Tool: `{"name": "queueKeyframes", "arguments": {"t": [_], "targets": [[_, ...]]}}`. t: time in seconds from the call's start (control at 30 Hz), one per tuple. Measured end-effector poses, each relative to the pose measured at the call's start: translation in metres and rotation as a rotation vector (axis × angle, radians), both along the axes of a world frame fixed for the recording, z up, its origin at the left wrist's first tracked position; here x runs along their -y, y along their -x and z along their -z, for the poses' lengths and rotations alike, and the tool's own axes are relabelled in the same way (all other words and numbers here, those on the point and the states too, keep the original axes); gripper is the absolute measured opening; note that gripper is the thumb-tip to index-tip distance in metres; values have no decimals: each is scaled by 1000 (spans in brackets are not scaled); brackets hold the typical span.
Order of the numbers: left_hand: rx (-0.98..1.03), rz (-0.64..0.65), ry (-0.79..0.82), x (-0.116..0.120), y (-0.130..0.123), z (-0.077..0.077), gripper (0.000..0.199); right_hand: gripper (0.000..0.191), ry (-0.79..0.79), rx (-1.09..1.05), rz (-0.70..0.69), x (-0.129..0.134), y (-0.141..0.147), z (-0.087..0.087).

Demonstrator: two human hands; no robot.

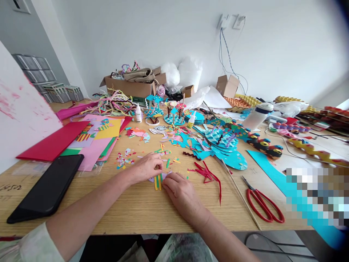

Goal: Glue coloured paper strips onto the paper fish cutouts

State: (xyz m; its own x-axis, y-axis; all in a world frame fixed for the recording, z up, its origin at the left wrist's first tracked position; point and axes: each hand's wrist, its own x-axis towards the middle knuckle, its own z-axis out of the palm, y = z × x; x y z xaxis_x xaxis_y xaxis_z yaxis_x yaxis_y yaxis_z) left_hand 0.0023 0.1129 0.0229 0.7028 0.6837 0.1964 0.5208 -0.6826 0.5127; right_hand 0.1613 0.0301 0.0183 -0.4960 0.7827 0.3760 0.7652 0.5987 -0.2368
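A small purple paper cutout with yellow and green strips [157, 182] lies on the table between my hands. My left hand [145, 168] is closed over its upper edge, thumb and fingers pinched together; anything between the fingertips is too small to make out. From the right, my right hand [183, 193] is closed at the cutout's right end, its curled fingertips on the paper. Just beyond are short green and yellow paper strips [168, 162]. To the left is a scatter of tiny coloured paper bits [124, 159]. Red paper strips [207, 172] lie right of my right hand.
Red-handled scissors [264, 204] and a thin stick [240, 193] lie at the right. A black phone [46, 187] and coloured paper sheets [89, 145] are on the left. Glue bottles [139, 113], blue paper pieces [231, 156] and a cardboard box [131, 86] stand farther back.
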Motion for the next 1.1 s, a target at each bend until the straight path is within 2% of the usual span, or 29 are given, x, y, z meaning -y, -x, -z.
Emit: {"name": "queueKeyframes", "arguments": {"t": [1.1], "targets": [[-37,-9,-41,1,-3,-1,13,15,81,-74,-2,-4,0,0]]}}
